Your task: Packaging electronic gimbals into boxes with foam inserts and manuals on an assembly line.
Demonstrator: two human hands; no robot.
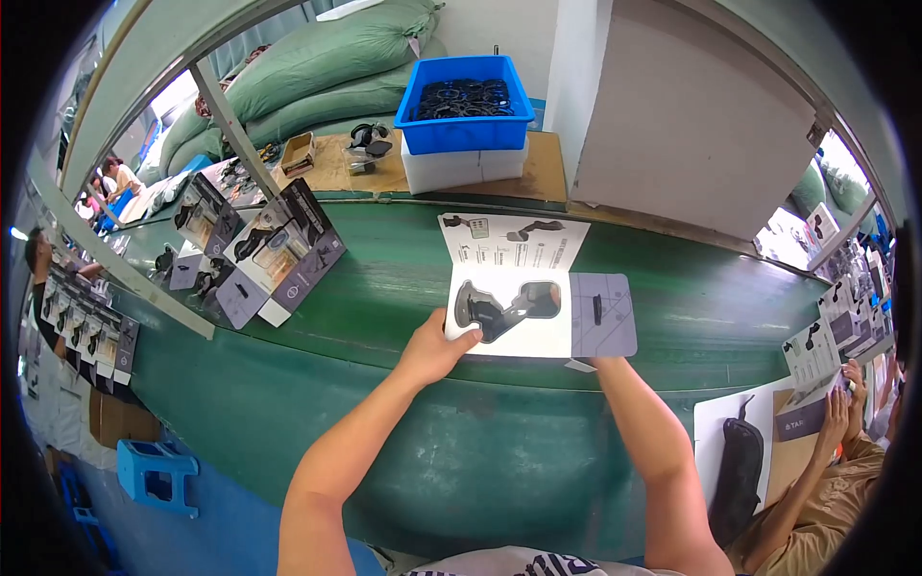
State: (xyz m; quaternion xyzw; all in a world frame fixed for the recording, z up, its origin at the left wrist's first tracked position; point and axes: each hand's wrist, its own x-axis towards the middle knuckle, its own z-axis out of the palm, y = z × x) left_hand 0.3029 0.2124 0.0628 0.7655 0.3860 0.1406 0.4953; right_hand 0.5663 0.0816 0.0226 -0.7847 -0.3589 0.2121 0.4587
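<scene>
In front of me a white and grey cardboard display box [523, 331] is held over the green conveyor belt. Its printed lid stands up at the back, and a grey side flap [605, 312] sticks out to the right. Through the shaped cutout in its front panel shows a black device with a rounded head and an arm [492, 312]. My left hand [437, 353] grips the box's lower left corner, thumb on the front panel. My right hand [605, 364] reaches beneath the grey flap; the box hides its fingers.
Open boxes [279, 252] stand on the belt at left. Behind the belt, a blue bin [466, 136] of black parts rests on a white block. At right a co-worker's hands [837, 408] hold another box near a black pouch [740, 470]. A blue stool [158, 472] stands lower left.
</scene>
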